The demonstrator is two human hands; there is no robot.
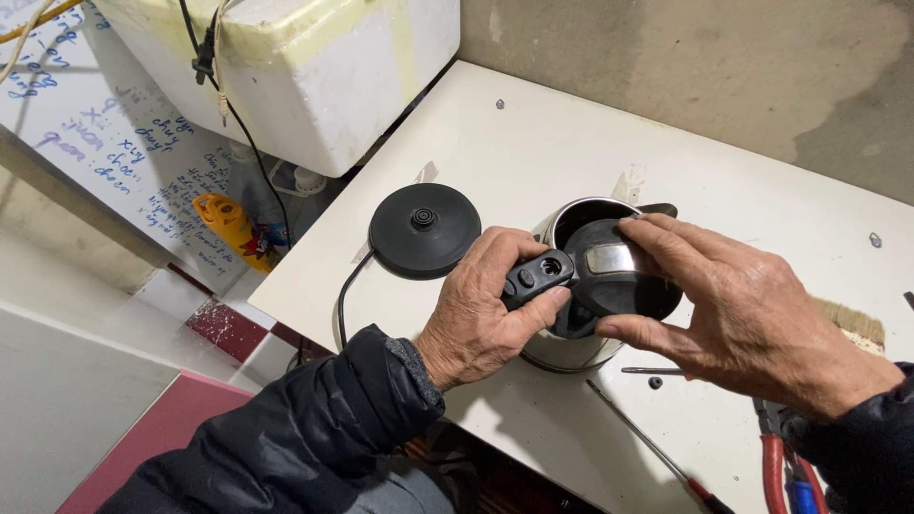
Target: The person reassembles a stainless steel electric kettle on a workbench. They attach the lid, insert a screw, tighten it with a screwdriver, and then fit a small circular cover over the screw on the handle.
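A steel electric kettle [571,350] stands on a white table [533,143]. My left hand [481,305] grips its black handle [536,277] from the left. My right hand [733,309] rests on the kettle's black lid [609,281], thumb under the lid's near edge and fingers over its far edge. The lid sits tilted over the kettle's mouth, and part of the steel rim [581,211] shows behind it. The kettle's round black power base [425,230] lies on the table just left of the kettle, with its cord [343,295] running off the table's edge.
A screwdriver [657,452], a small screw [655,383] and red-handled pliers [773,466] lie at the table's near right. A brush [857,324] sits behind my right wrist. A white foam box [314,67] stands at the upper left, beside a yellow bottle [224,224].
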